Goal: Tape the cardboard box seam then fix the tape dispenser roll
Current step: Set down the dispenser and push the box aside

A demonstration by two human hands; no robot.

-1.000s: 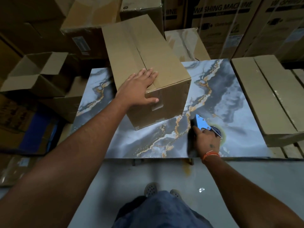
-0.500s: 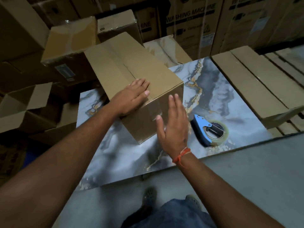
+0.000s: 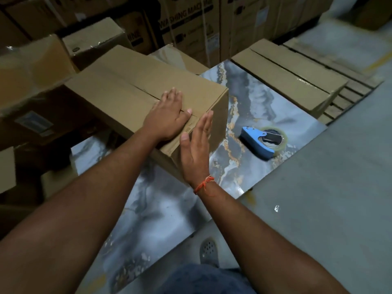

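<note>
A closed brown cardboard box [image 3: 127, 92] lies on the marble-patterned table [image 3: 254, 107], its top seam running from the back toward me. My left hand [image 3: 167, 117] lies flat on the box top, over the near end of the seam. My right hand [image 3: 197, 151] is open, its palm flat against the box's near end face just under the top edge. The blue tape dispenser [image 3: 257, 142] with a clear tape roll lies on the table to the right of the box, apart from both hands.
Long flat cartons [image 3: 290, 77] sit at the table's right side. Stacked cartons, some printed "washing machine" [image 3: 186, 15], fill the back, and more boxes [image 3: 31, 66] stand at left. Grey floor [image 3: 328, 198] lies to the right and near me, where my shoe shows.
My right hand let go of the tape dispenser, left it on the table and came up against the box's end face. My left hand stayed on the box top. The view swung right.
</note>
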